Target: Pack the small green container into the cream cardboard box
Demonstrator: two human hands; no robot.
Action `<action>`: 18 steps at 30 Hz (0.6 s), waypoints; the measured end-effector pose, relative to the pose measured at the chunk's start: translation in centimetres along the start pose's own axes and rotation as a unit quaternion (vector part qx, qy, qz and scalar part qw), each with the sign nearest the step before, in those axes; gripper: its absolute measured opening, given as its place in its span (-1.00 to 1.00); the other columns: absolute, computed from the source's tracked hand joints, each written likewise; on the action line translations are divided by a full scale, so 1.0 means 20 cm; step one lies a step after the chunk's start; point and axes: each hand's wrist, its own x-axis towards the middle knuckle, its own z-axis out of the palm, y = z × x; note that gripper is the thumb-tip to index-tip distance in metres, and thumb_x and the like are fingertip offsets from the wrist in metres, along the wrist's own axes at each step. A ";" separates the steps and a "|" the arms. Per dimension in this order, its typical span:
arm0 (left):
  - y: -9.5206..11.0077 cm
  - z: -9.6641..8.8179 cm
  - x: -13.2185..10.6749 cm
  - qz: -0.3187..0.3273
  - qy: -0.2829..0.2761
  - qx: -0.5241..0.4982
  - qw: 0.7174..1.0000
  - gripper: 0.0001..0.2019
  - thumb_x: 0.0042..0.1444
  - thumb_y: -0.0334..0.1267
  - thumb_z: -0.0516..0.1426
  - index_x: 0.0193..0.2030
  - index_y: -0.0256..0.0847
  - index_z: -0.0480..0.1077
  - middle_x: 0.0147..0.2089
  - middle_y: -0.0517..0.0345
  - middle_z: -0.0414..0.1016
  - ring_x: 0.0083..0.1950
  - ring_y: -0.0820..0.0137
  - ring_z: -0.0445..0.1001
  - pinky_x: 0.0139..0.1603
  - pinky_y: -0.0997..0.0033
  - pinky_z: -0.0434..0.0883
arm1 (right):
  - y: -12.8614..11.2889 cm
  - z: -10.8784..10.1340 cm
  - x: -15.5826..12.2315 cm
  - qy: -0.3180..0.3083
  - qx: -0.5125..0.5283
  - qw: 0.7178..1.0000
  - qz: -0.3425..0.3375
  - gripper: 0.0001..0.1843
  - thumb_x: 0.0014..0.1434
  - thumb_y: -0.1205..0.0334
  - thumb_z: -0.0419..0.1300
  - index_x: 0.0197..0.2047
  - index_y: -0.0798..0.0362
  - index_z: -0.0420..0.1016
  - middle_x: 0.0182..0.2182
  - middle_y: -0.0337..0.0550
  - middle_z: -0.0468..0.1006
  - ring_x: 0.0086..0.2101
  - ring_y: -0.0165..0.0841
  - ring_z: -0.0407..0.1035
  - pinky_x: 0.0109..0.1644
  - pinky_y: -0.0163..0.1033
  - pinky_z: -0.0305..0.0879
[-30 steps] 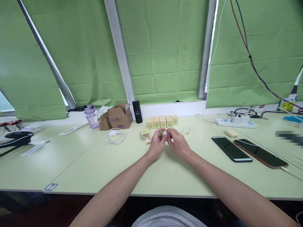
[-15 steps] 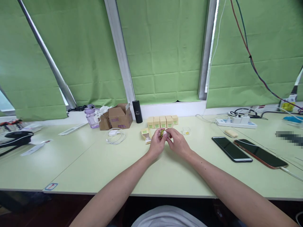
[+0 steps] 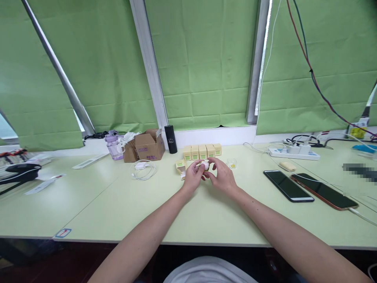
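A small white round thing with a dark and yellowish rim (image 3: 205, 165) is between my hands, above the table; its exact kind is too small to make out. My left hand (image 3: 193, 175) is closed on it, thumb across its pale face. From the other side, my right hand (image 3: 220, 175) has its index finger at the top edge and its thumb low, both seemingly touching the rim. Left of my hands lies an opened small yellow box (image 3: 180, 165). Several closed yellow boxes (image 3: 202, 151) stand in a row behind. A clear plastic piece with a yellow spot (image 3: 231, 163) lies to the right.
Two phones, one dark (image 3: 288, 186) and one red-edged (image 3: 324, 191), lie at the right, near a power strip (image 3: 294, 153). On the left are a white charger with cable (image 3: 141, 166), a cardboard box (image 3: 149, 145), a black cylinder (image 3: 171, 139) and a purple bottle (image 3: 114, 147).
The round thing has turned so more of its white face shows. My right fingers have spread a little wider around it, and my left hand has shifted slightly left.
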 end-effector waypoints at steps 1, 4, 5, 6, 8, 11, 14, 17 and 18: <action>0.00 0.00 0.00 -0.004 -0.008 0.005 1.000 -0.28 0.06 0.29 0.34 0.11 -0.29 0.40 -0.27 0.04 0.63 -0.45 0.43 0.55 -0.45 0.46 0.44 | 0.00 0.00 0.00 0.001 0.011 1.000 0.009 -0.51 0.27 0.23 0.26 0.25 -0.04 0.36 0.00 -0.02 0.64 -0.24 -0.19 0.48 -0.20 -0.06 0.43; 0.01 -0.02 0.00 -0.004 -0.025 0.026 0.999 -0.30 0.14 0.32 0.27 0.13 -0.29 0.41 -0.27 0.04 0.62 -0.45 0.41 0.56 -0.50 0.48 0.38 | 0.00 -0.01 0.02 0.004 0.066 0.997 0.049 -0.57 0.27 0.18 0.25 0.20 -0.05 0.39 -0.03 -0.05 0.64 -0.25 -0.22 0.47 -0.21 -0.10 0.40; 0.01 -0.03 0.00 0.002 -0.024 0.040 0.999 -0.32 0.19 0.31 0.23 0.14 -0.28 0.41 -0.24 0.02 0.62 -0.43 0.40 0.57 -0.49 0.47 0.38 | 0.00 -0.02 0.02 0.005 0.097 0.993 0.068 -0.58 0.27 0.14 0.25 0.18 -0.05 0.39 -0.04 -0.06 0.64 -0.27 -0.24 0.47 -0.23 -0.12 0.39; 0.01 -0.04 -0.01 0.012 -0.019 0.060 0.998 -0.36 0.24 0.29 0.19 0.16 -0.27 0.41 -0.21 0.00 0.63 -0.39 0.39 0.58 -0.46 0.46 0.39 | 0.00 -0.02 0.03 0.005 0.133 0.987 0.090 -0.58 0.27 0.10 0.25 0.17 -0.04 0.40 -0.06 -0.06 0.65 -0.28 -0.25 0.46 -0.24 -0.14 0.39; 0.02 -0.06 -0.01 0.046 -0.003 0.118 0.992 -0.47 0.35 0.17 0.13 0.20 -0.22 0.40 -0.12 -0.04 0.64 -0.24 0.32 0.62 -0.34 0.40 0.43 | 0.00 -0.03 0.05 0.007 0.209 0.969 0.134 -0.56 0.25 -0.01 0.27 0.12 -0.02 0.42 -0.12 -0.07 0.66 -0.31 -0.28 0.45 -0.27 -0.17 0.37; 0.04 -0.09 -0.02 0.132 0.008 0.237 0.962 -0.58 0.37 -0.15 0.15 0.32 -0.12 0.31 0.13 -0.09 0.59 0.13 0.19 0.58 0.01 0.21 0.47 | 0.00 -0.05 0.07 -0.004 0.300 0.934 0.193 -0.47 0.16 -0.17 0.32 0.05 0.00 0.45 -0.26 -0.10 0.66 -0.35 -0.29 0.44 -0.30 -0.21 0.32; 0.05 -0.12 -0.03 0.228 -0.004 0.350 0.909 -0.47 0.28 -0.37 0.16 0.37 -0.08 0.27 0.26 -0.09 0.51 0.33 0.11 0.38 0.30 -0.03 0.35 | 0.00 -0.07 0.08 -0.027 0.352 0.901 0.252 -0.41 0.07 -0.27 0.36 -0.02 0.01 0.49 -0.41 -0.16 0.62 -0.42 -0.31 0.37 -0.37 -0.23 0.25; 0.07 -0.12 -0.04 0.296 -0.022 0.425 0.855 -0.47 0.24 -0.43 0.16 0.35 -0.07 0.31 0.28 -0.06 0.48 0.34 0.05 0.24 0.35 -0.11 0.29 | -0.01 -0.08 0.09 -0.030 0.383 0.876 0.292 -0.36 -0.03 -0.31 0.41 -0.07 -0.01 0.52 -0.47 -0.20 0.57 -0.46 -0.34 0.32 -0.42 -0.25 0.21; 0.07 -0.12 -0.04 0.311 -0.027 0.440 0.842 -0.47 0.25 -0.43 0.15 0.34 -0.07 0.32 0.30 -0.06 0.47 0.33 0.04 0.22 0.35 -0.12 0.29 | -0.01 -0.09 0.09 -0.030 0.391 0.870 0.300 -0.36 -0.05 -0.32 0.42 -0.08 -0.01 0.53 -0.48 -0.21 0.56 -0.47 -0.35 0.31 -0.43 -0.26 0.21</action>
